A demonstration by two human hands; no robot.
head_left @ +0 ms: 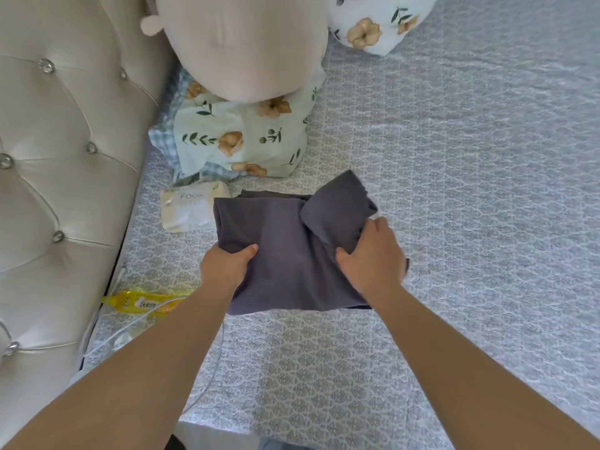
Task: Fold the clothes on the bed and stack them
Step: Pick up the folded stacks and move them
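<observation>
A dark grey ribbed garment [285, 241], folded into a rough rectangle, lies on the patterned grey bedspread [454, 190]. One flap at its far right corner sticks up, partly folded over. My left hand [227, 264] grips the garment's near left edge, thumb on top and fingers underneath. My right hand [373, 254] grips its right side, thumb pressed on the cloth and fingers curled round the raised flap.
A tufted cream headboard [65, 157] runs along the left. A floral pillow [240, 141] and a pink plush cushion [246, 43] lie beyond the garment, with a tissue pack [188, 206] beside it. A yellow packet [139, 303] and white cable [207, 378] lie near left.
</observation>
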